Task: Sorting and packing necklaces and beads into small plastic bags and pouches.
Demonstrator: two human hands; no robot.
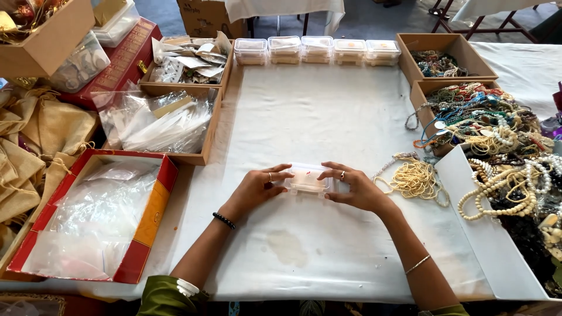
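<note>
I have both hands on a small clear plastic box (307,179) resting on the white table (328,117): left hand (257,187) grips its left end, right hand (358,188) its right end, fingers curled around it. The lid looks on, though I cannot tell if it is snapped shut. Five similar boxes (317,50) sit lined up well beyond my fingers, seemingly finished. A cream bead necklace (414,178) lies just right of my right fingers, loose, as do the heaped beads (497,129) farther right.
</note>
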